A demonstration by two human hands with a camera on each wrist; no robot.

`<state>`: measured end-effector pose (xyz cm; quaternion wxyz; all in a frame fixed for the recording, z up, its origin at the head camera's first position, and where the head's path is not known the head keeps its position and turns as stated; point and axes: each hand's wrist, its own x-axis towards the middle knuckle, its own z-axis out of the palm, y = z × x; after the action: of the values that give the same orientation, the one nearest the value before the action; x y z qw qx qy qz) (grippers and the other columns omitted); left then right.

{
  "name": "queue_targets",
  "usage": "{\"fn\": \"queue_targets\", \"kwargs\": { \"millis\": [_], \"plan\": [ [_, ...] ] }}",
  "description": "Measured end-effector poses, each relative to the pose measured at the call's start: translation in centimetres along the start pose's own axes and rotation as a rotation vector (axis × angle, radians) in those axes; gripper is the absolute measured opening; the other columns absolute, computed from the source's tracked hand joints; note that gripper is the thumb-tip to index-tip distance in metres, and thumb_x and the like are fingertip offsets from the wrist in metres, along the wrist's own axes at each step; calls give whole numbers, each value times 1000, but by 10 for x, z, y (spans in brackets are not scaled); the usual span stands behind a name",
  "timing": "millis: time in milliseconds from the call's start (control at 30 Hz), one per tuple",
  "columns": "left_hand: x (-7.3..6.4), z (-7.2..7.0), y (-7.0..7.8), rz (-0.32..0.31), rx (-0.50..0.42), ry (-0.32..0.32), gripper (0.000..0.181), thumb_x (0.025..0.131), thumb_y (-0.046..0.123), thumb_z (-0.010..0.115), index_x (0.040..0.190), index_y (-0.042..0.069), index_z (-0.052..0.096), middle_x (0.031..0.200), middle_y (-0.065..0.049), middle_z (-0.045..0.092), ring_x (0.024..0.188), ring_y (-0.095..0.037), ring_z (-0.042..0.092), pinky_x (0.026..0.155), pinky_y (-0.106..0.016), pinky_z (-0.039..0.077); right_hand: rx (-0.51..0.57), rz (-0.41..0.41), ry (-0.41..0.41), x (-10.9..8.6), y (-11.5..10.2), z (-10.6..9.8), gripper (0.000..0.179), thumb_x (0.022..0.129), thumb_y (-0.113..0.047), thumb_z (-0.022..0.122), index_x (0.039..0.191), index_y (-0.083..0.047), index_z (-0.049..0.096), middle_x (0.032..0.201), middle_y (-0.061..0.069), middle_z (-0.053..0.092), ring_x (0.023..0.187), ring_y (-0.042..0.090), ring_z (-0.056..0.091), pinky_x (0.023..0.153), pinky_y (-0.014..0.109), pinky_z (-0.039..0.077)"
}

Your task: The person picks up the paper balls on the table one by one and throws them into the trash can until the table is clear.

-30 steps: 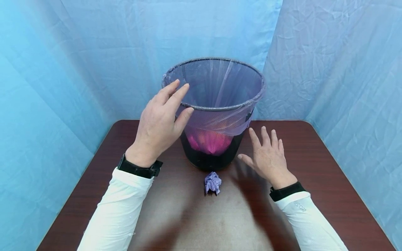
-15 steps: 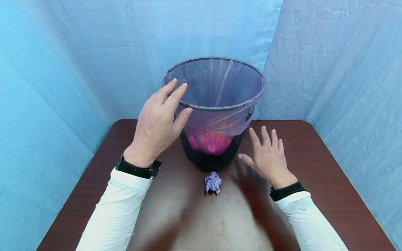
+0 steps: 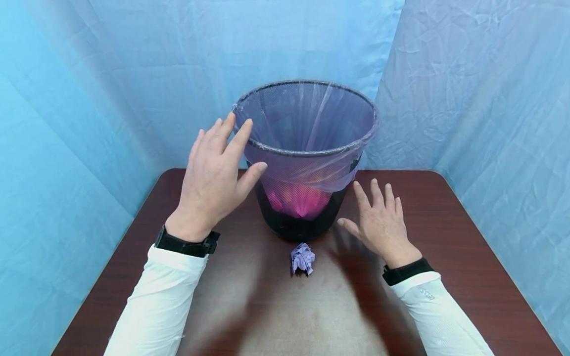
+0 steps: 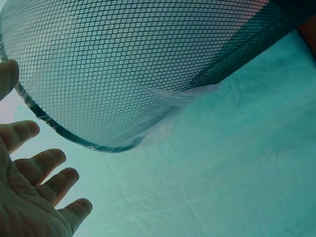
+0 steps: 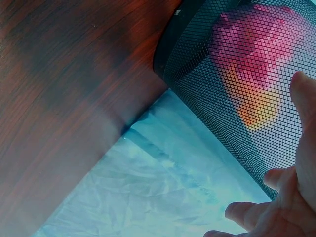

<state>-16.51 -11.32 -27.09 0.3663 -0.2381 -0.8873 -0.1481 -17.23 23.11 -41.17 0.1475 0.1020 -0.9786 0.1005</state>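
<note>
A black mesh wastebasket (image 3: pixel 303 230) stands upright toward the back of the table, lined with a thin purple plastic bag (image 3: pixel 338 170) folded over its rim. Pink and orange crumpled things (image 5: pixel 252 64) show through the mesh near the bottom. My left hand (image 3: pixel 211 178), fingers spread and holding nothing, is raised at the basket's left side, fingertips near the rim. To the basket's right, my right hand (image 3: pixel 380 222) hovers low with spread fingers, also holding nothing. A crumpled purple paper ball (image 3: pixel 303 259) lies on the table just in front of the basket, between the hands.
The dark red wooden table (image 3: pixel 445 237) has rounded back corners. Blue cloth (image 3: pixel 156 64) hangs behind it and along both sides. Each wrist wears a black band (image 3: pixel 187 242) over a white sleeve.
My left hand has drawn back to the left and slightly down, away from the basket's rim, its fingers spreading more. The right hand, basket and paper ball have stayed in place.
</note>
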Motion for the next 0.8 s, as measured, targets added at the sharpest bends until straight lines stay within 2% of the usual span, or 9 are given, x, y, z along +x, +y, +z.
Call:
{"fn": "queue_targets", "kwargs": {
  "millis": [233,400,600,800],
  "plan": [
    [-3,1,-4,-31,62,-95,83,96,57,66,162,13,40,164,-27,36,152,-50,34,121,-71,22,1,3,-8,0,0,1,96,90,-55,75,164,-14,30,164,35,26,151,62,18,115,78,22],
    [-6,2,-5,-60,74,-154,92,93,63,66,165,17,32,167,-27,31,154,-50,27,122,-72,18,6,7,-17,0,0,1,96,90,-55,75,165,-14,29,165,34,24,151,62,17,116,78,21],
    [-9,4,-5,-86,72,-185,99,91,67,67,168,22,23,170,-26,24,157,-49,21,124,-70,13,7,7,-22,0,-1,1,96,91,-56,74,165,-14,29,165,34,24,152,62,16,116,78,20],
    [-14,5,-6,-116,123,-212,104,90,71,65,169,26,15,172,-23,17,158,-48,18,125,-69,11,1,5,-21,0,-1,2,97,91,-56,74,165,-14,29,165,34,24,151,62,17,115,78,22]
  ]
}}
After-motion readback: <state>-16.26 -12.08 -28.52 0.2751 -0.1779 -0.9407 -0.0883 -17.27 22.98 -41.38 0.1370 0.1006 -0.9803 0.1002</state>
